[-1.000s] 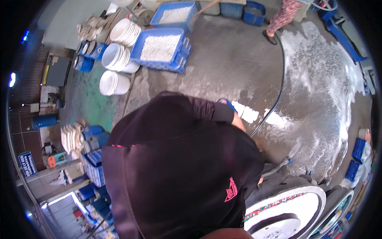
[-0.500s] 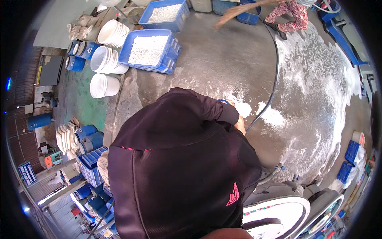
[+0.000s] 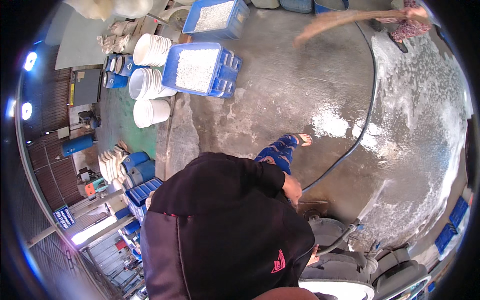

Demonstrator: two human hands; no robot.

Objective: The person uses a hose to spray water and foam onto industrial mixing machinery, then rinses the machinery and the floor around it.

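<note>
My left hand point(image 3: 291, 189) comes out of a black sleeve point(image 3: 225, 185) that fills much of the middle. Its fingers look bent and point down, and whatever they hold is hidden. A long dark hose point(image 3: 373, 90) crosses the wet floor and reaches the hand; whether the hand touches it or it passes behind, I cannot tell. A few fingers of my right hand point(image 3: 313, 256) show past the jacket, at the end of a grey curved pipe point(image 3: 337, 241) beside a dark round machine point(image 3: 332, 262). The rest of that hand is hidden.
Blue crates point(image 3: 224, 67) of white pieces and stacked white buckets point(image 3: 150, 113) stand upper left. Foamy water point(image 3: 425, 150) covers the right floor. My sandalled foot point(image 3: 303, 139) is ahead. Upper right, another person point(image 3: 412, 30) holds a broom point(image 3: 350, 19). Blue crates point(image 3: 445, 237) lie far right.
My view has shifted, so most of the floor objects sit further right. My left hand sits lower in the picture. My foot and blue trouser leg show more fully. The broom has swung.
</note>
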